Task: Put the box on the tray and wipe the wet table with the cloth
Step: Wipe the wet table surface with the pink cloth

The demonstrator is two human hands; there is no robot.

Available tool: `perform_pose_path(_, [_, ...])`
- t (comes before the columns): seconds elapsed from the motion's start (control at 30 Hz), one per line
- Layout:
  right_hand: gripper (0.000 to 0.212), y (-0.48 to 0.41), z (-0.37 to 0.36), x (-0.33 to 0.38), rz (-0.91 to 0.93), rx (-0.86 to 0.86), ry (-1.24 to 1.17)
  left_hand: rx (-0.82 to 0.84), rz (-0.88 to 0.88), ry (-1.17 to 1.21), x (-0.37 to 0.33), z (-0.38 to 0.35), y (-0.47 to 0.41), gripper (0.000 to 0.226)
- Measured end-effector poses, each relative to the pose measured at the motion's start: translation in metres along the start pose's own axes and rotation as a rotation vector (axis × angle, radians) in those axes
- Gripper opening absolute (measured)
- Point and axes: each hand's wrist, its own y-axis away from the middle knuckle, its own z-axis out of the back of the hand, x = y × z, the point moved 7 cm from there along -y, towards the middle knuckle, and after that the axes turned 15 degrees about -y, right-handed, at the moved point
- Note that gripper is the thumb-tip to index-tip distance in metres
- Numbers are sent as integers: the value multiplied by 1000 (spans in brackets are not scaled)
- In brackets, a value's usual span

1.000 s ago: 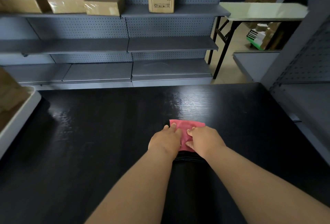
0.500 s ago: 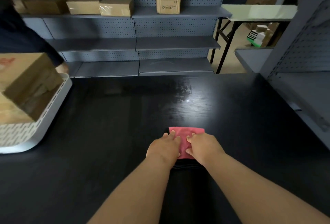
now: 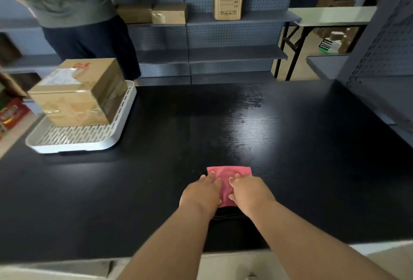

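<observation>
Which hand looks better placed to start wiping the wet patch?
Probably the right hand. Both hands rest on the pink cloth, but the wet sheen on the table lies ahead and slightly right, more in line with it than the left hand.

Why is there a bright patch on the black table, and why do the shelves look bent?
Head view: light glares off the table, glossy and perhaps wet, beyond the pink cloth; same view, the wide-angle lens bows the shelves and the table's edges; the far-left margin looks smeared.
</observation>
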Motion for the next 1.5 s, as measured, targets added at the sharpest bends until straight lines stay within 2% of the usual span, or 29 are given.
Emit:
perform_pose_path(0.27, [52,24,-15,27,39,-7,27,-29,18,-1,9,-14,32,55])
perform_pose_path(0.5, [56,23,-15,25,30,33,7,-24,21,-3,9,-14,32,56])
perform_pose_path(0.8, [51,18,-18,20,33,-30,-10,4,21,-28,8,-10,29,55])
perform_pose_path(1.03, [55,9,-17,18,19,21,-40,34,12,-38,8,-6,22,55])
perform_pose_path(1.27, [55,-7,-4,17,66,-20,-37,31,32,-47,14,6,-7,53])
perform_pose_path(1.5, [59,-68,31,1,48,-3,-44,43,53,-47,32,33,-71,57])
